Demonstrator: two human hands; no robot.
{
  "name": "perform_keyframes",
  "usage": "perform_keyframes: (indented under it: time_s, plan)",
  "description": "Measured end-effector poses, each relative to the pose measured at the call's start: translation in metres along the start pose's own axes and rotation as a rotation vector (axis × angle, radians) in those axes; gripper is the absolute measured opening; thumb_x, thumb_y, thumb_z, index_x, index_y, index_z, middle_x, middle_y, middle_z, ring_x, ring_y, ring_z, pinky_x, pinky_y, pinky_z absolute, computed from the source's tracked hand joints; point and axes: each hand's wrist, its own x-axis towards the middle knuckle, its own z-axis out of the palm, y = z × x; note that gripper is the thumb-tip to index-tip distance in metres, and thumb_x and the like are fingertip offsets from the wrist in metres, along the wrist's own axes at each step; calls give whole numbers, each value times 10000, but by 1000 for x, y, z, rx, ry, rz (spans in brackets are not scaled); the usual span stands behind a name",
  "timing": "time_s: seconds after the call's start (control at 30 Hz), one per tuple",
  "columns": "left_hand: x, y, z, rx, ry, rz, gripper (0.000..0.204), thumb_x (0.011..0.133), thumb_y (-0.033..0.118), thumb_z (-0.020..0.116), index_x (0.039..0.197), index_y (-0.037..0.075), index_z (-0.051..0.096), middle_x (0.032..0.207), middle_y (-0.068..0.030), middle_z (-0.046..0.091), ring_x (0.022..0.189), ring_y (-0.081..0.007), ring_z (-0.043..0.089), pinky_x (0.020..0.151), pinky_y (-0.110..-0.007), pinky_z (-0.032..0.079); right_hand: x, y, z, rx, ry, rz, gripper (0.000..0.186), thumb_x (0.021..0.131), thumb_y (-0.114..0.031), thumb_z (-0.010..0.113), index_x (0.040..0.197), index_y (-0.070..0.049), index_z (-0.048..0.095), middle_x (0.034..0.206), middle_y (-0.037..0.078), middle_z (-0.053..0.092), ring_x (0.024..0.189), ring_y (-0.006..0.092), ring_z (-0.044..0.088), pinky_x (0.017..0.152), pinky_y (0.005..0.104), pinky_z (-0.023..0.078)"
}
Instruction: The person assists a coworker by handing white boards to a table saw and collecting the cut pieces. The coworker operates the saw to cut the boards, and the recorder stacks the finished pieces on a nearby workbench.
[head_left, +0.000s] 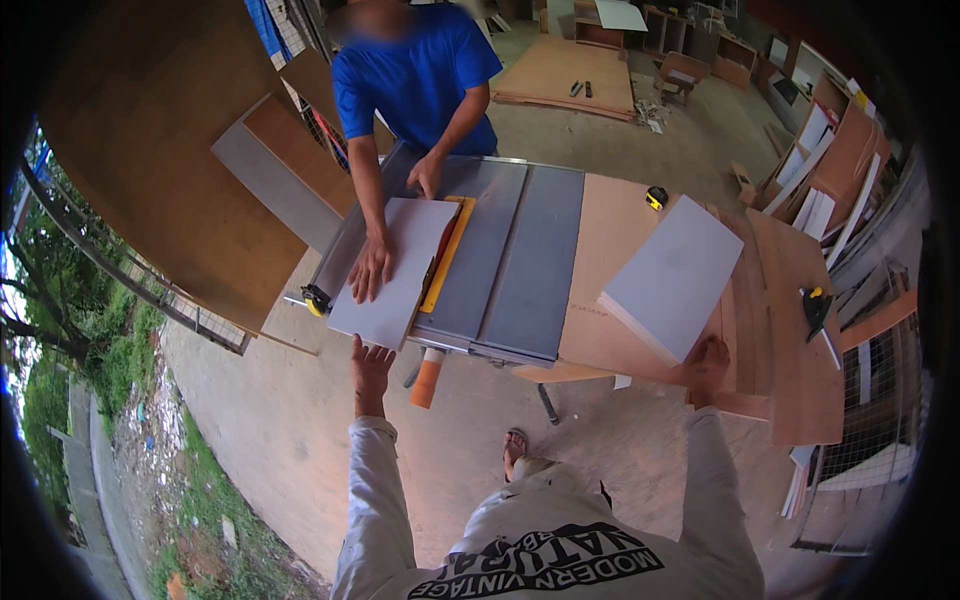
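Note:
My left hand [370, 375] is at the near edge of a white panel [405, 255] on the table saw, its fingers stretched out and touching that edge. A co-worker across the saw has one hand [372, 265] flat on this panel and the other hand [426, 175] at its far end. Beside the panel lies the saw's yellow-edged insert [447, 255] with a red part; the blade itself cannot be made out. To the right, my right hand [708, 368] rests by the near corner of a stack of white panels [680, 275]; its fingers are dark and blurred.
The grey saw table [545, 260] adjoins a wooden side table [605, 235] with a tape measure [656, 197]. An orange pipe [426, 380] juts below the saw. Leaning boards [270, 170] stand at the left, wood scraps [835, 190] at the right. Plywood sheets [565, 75] lie behind.

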Motion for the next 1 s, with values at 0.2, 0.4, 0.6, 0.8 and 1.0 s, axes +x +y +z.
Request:
perform_keyframes:
  time_s: [0.2, 0.4, 0.6, 0.8, 1.0]
  plan:
    - [13, 13, 7, 9, -145, -78, 633, 898, 459, 561, 1361, 65, 382, 1340, -134, 445, 1219, -284, 456, 1015, -460, 387, 6, -2, 0, 47, -48, 51, 204, 830, -51, 569, 1010, 46, 588, 1077, 211, 585, 1013, 379, 559, 871, 456, 454]
    - [13, 11, 10, -33, -228, -35, 526, 911, 338, 567, 1336, 68, 417, 1295, -93, 507, 1181, -244, 500, 1003, -410, 411, 5, -8, -3, 44, -59, 93, 236, 828, -30, 560, 1054, 35, 569, 1136, 194, 569, 1062, 375, 535, 901, 458, 451]
    - [13, 3, 2, -84, -246, 21, 473, 902, 262, 589, 1307, 66, 441, 1253, -82, 545, 1158, -241, 524, 1017, -398, 409, 5, -8, -4, -28, -101, 110, 248, 832, -34, 561, 1072, 30, 566, 1184, 182, 562, 1103, 366, 523, 938, 436, 443]
    - [19, 0, -4, -115, -239, 7, 464, 896, 223, 598, 1302, 55, 447, 1248, -80, 551, 1156, -241, 523, 1034, -389, 393, 10, -13, -8, 12, -141, 145, 231, 836, -35, 566, 1053, 45, 578, 1169, 183, 575, 1100, 364, 526, 937, 431, 443]
    - [22, -1, -7, -150, -187, 10, 432, 916, 167, 565, 1309, 39, 436, 1266, -93, 538, 1157, -250, 521, 1046, -396, 381, 12, -15, -10, 16, -137, 162, 220, 826, -23, 567, 1033, 49, 582, 1154, 188, 578, 1093, 366, 527, 931, 431, 444]
